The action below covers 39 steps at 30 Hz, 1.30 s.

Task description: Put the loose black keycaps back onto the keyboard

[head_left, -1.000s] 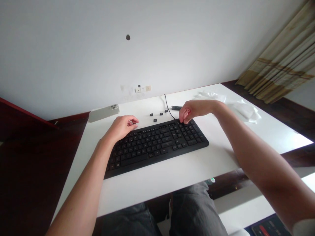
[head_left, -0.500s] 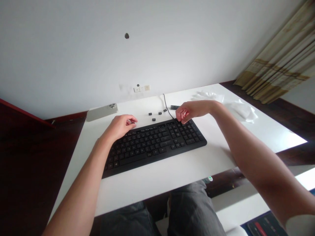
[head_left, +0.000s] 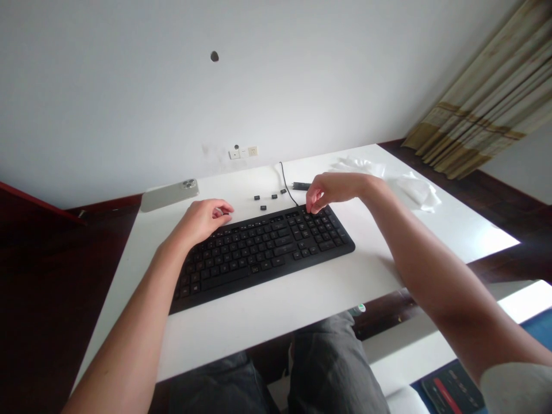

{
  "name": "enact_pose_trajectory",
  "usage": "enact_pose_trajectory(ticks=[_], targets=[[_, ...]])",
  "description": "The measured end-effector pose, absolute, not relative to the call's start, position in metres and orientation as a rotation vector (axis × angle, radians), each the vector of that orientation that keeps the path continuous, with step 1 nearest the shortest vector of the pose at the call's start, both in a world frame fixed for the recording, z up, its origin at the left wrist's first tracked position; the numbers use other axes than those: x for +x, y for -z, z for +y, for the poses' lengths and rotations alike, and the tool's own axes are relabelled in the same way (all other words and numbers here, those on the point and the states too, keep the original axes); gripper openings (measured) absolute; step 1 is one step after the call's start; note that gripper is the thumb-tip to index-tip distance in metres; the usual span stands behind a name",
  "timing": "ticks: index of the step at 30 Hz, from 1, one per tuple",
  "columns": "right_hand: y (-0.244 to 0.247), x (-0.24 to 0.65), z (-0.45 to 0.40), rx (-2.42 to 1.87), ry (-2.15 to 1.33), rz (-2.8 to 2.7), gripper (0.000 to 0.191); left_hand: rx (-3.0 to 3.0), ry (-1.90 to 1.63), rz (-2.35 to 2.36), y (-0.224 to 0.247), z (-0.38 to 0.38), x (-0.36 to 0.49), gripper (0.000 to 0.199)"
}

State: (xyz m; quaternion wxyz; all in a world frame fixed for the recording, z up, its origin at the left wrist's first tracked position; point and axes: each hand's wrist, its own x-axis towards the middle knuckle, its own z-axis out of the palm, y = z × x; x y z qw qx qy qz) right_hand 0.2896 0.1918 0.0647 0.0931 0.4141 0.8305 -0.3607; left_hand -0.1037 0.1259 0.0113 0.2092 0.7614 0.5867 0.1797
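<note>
A black full-size keyboard (head_left: 263, 247) lies at a slant on the white table. Over its upper left edge rests my left hand (head_left: 206, 219), fingers curled and thumb close to the forefinger; whatever they may hold is too small to name. My right hand (head_left: 323, 188) bends down over the top of the number pad. Its thumb and fingertips are pinched together at the keys there, and they hide what lies between them. Several loose black keycaps (head_left: 263, 207) are scattered just behind the keyboard. A dark slim tool (head_left: 301, 186) lies beside the right hand's fingers.
At the table's back left lies a phone (head_left: 170, 195). The keyboard's cable (head_left: 288, 184) runs to the rear edge. Crumpled clear plastic (head_left: 416, 191) sits at the right. A wall with sockets (head_left: 244, 152) stands behind the white table (head_left: 241, 339).
The view has shifted slightly, so everything sits a little further left. My right hand's fingertips have closed down nearer the number pad's top keys. My left hand stays about where it was.
</note>
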Motion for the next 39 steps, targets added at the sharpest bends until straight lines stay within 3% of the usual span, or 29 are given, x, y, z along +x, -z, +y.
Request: enact_pose_trajectory(ticks=[10, 18, 39], targets=[[-0.0674, 0.2925, 0.1953, 1.099, 1.12, 2.486, 0.03, 2.107, -0.511, 1.62, -0.0098, 0.1265, -0.1045, 0.027], [-0.0677, 0.2897, 0.1902, 1.155, 0.985, 2.499, 0.028, 2.106, -0.507, 1.63, -0.0121, 0.1247, -0.1024, 0.025], [-0.0674, 0.2878, 0.1874, 1.261, 1.007, 2.369, 0.037, 2.001, -0.583, 1.585, -0.0134, 0.1239, -0.1026, 0.021]])
